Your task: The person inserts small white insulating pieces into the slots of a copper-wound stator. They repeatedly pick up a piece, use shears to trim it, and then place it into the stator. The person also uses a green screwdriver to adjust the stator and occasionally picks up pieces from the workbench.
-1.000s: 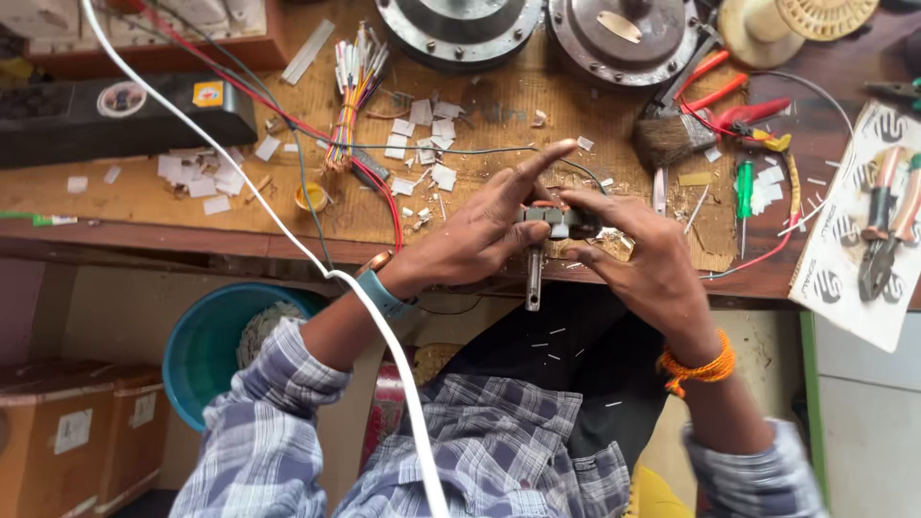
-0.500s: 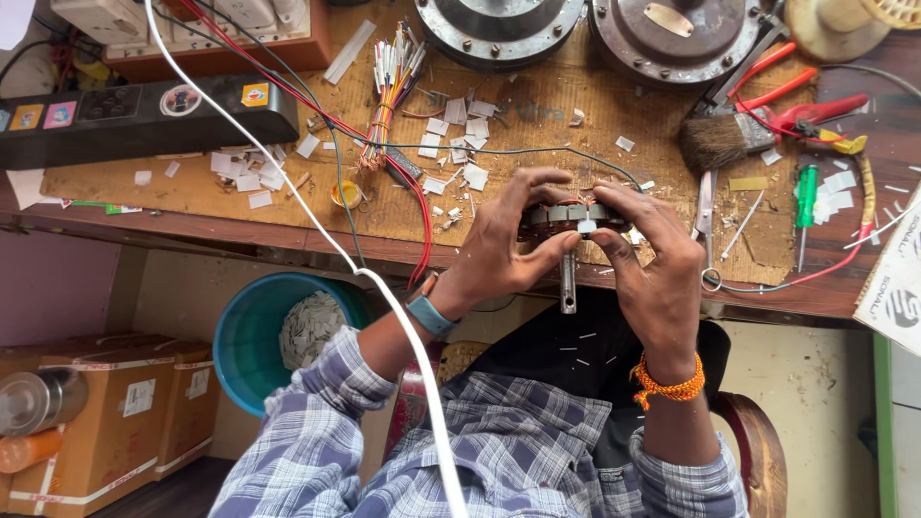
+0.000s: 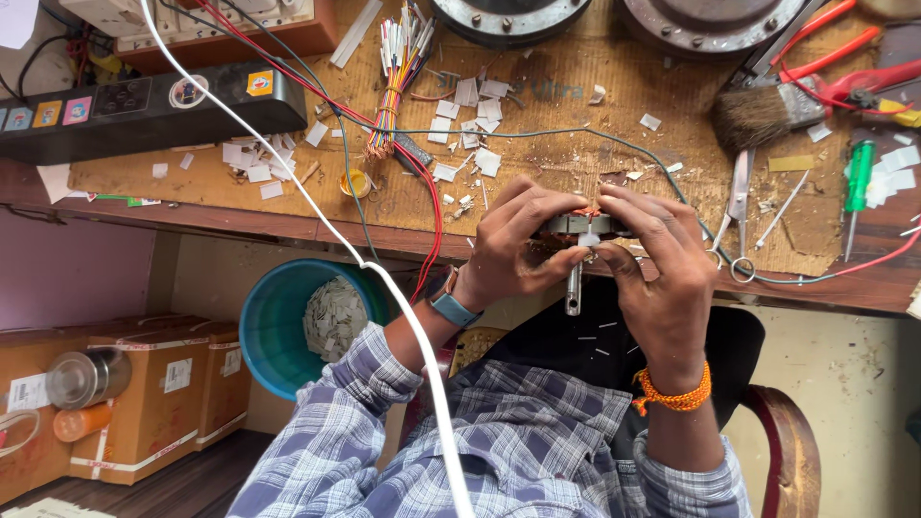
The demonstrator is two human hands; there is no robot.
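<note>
Seen from the head camera, both hands meet at the near edge of the workbench (image 3: 192,182) around a small motor armature (image 3: 580,230). The left hand (image 3: 518,245) grasps it from the left, thumb under and fingers curled over the top. The right hand (image 3: 657,259) grasps it from the right, fingers arched over the copper-wound core. The armature sits between the two sets of fingertips, mostly hidden by them, with its steel shaft (image 3: 573,288) hanging down past the bench edge, free of either palm.

Below the bench, to the left of the left forearm, stands one blue bucket (image 3: 278,326) holding a heap of pale paper slips. Further left are two cardboard boxes (image 3: 153,403), with one metal can (image 3: 82,376) and one orange bottle (image 3: 82,422) lying on their sides in front of them.

On the bench lie one black power strip (image 3: 144,105), one bundle of coloured wires (image 3: 393,86), one paintbrush (image 3: 763,110), one pair of red-handled pliers (image 3: 844,67), one green screwdriver (image 3: 857,187) and one pair of scissors (image 3: 737,216), just beside the right hand. Two round metal motor housings (image 3: 710,19) sit at the far edge. Scraps of white paper are scattered about, too many to count. One white cable (image 3: 317,221) runs across the view.
</note>
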